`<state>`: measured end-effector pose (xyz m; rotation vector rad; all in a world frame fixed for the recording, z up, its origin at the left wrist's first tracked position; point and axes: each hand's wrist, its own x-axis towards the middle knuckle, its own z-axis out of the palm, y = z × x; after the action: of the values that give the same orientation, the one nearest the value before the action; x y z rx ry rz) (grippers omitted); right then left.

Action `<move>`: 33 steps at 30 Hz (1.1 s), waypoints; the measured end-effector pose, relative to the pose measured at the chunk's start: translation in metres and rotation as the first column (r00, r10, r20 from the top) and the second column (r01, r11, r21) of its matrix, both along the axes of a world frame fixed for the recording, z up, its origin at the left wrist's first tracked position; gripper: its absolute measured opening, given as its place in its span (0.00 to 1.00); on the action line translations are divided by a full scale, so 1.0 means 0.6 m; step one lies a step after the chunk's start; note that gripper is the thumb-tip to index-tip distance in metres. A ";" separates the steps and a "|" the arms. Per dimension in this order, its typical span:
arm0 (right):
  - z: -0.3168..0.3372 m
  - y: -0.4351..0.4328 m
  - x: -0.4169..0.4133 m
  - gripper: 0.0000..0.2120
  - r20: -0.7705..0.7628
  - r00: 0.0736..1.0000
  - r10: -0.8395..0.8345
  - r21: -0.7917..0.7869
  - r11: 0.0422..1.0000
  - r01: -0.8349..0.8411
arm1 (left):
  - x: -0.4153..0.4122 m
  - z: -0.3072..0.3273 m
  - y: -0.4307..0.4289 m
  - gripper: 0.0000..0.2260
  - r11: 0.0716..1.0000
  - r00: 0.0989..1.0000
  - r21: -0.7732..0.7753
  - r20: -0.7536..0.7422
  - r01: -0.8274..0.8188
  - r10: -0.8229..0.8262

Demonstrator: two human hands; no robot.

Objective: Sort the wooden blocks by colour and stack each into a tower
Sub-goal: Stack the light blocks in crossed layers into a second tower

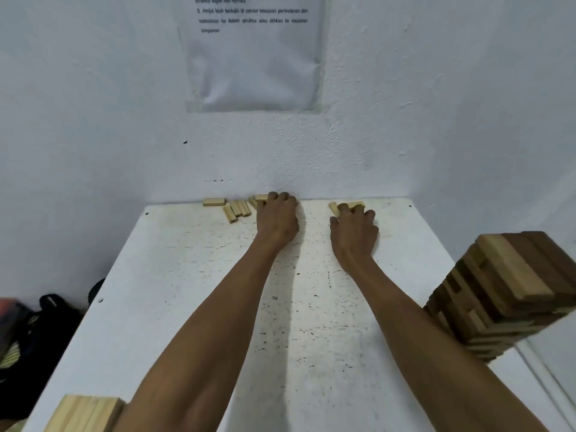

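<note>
Head view: gathering of pale blocks is the step in hand, we judge. Mixed tower [511, 294] of dark and pale blocks stands at the right edge of the table [187, 291]. Far left of the tower, by the wall, loose pale blocks [237, 208] lie scattered. Left hand [277, 218] is just beside them, fingers curled. Whether it grips one, we cannot tell. Right hand [355, 227], nearer the tower, curls round two pale blocks [352, 205]. Pale stack [84, 413] sits well left of the tower. Next we expect a lift, then a flat, squared placement on that stack.
</note>
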<state>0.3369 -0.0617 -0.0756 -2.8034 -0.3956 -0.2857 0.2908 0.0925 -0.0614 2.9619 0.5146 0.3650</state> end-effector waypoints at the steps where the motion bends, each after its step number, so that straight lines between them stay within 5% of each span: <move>1: -0.003 0.002 0.003 0.15 0.011 1.000 -0.003 0.008 1.000 0.003 | 0.001 -0.005 0.002 0.19 0.999 1.000 0.039 0.003 -0.003 0.003; 16: -0.009 -0.012 -0.020 0.16 0.049 0.999 -0.001 0.164 0.986 -0.007 | -0.030 -0.014 -0.002 0.08 0.993 0.981 0.071 0.180 -0.089 0.075; 25: 0.034 -0.071 -0.153 0.15 0.050 0.994 0.095 0.412 0.905 -0.107 | -0.167 0.023 -0.088 0.08 0.950 0.921 -0.282 0.319 -0.132 0.222; 33: 0.026 -0.168 -0.336 0.16 0.031 0.958 0.287 0.428 0.862 -0.272 | -0.375 -0.008 -0.174 0.08 0.891 0.912 -0.454 0.360 -0.011 0.194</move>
<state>0.1352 -0.1624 -0.0598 -2.2794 -0.6391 -0.2255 0.0657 -0.0121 -0.0660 2.3384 0.6090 0.7326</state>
